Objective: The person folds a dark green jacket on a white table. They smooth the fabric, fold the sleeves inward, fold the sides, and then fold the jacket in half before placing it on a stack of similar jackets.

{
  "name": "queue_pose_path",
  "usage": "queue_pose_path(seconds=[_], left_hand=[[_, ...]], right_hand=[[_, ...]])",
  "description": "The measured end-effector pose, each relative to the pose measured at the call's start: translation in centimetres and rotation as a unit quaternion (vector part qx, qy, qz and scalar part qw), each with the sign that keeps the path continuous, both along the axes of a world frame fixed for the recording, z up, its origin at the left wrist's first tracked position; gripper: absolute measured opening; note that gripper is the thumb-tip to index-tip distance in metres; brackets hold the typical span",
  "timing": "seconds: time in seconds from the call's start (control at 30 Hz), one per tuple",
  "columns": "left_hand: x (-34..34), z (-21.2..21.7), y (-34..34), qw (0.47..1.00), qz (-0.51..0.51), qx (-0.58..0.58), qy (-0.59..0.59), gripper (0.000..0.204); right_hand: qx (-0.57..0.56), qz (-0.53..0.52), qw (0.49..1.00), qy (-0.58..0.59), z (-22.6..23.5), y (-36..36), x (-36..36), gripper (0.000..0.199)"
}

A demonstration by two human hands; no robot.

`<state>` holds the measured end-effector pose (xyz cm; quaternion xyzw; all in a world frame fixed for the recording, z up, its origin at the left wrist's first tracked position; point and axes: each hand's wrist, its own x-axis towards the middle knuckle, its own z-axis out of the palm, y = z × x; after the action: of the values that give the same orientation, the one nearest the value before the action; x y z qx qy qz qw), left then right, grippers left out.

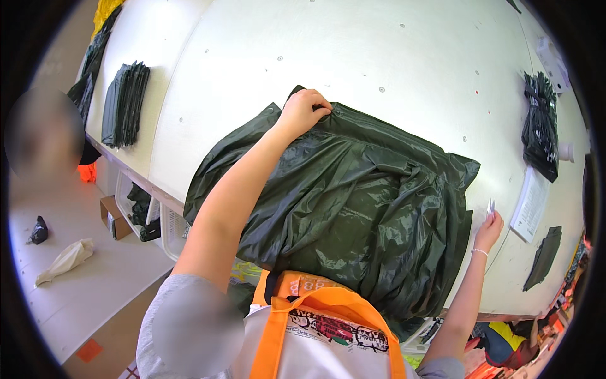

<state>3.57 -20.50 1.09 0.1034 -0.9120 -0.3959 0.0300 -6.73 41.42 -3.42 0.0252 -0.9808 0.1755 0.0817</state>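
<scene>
A shiny dark green garment [360, 189] of rainwear-like fabric lies bunched across the near part of the white table and hangs over its front edge. My left hand [304, 108] is closed on the garment's far edge, pinching a fold between thumb and fingers. Off to the right of the garment, my right hand [488, 232] grips a small pair of thread snips [490, 207], blades pointing away from me. The snips are apart from the fabric. The lower part of their handles is hidden in my fingers.
Folded dark green pieces [125, 104] lie at the table's left. At the right are a tied dark bundle [540, 126], a stack of papers [530, 203] and a dark green strip [543, 259]. White plastic crates [170, 230] stand below the left edge. Other people are at both sides.
</scene>
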Motion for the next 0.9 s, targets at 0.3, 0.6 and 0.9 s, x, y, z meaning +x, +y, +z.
queue_pose_path(seconds=[0.3,0.6,0.9], left_hand=[[-0.7,0.8,-1.4,0.994,0.006,0.100,-0.043,0.007],[-1.3,0.2,-0.8,0.999,0.016,-0.023,0.034,0.006],[-1.2,0.6,-0.7,0.991,0.020,-0.098,0.091,0.006]], right_hand=[[-0.277,0.237,0.906,-0.214,10.5,-35.6,-0.6,0.024],[-0.184,0.379,0.864,-0.276,7.4,-44.7,-0.2,0.020],[-0.109,0.403,0.878,-0.233,7.5,-45.7,-0.4,0.015]])
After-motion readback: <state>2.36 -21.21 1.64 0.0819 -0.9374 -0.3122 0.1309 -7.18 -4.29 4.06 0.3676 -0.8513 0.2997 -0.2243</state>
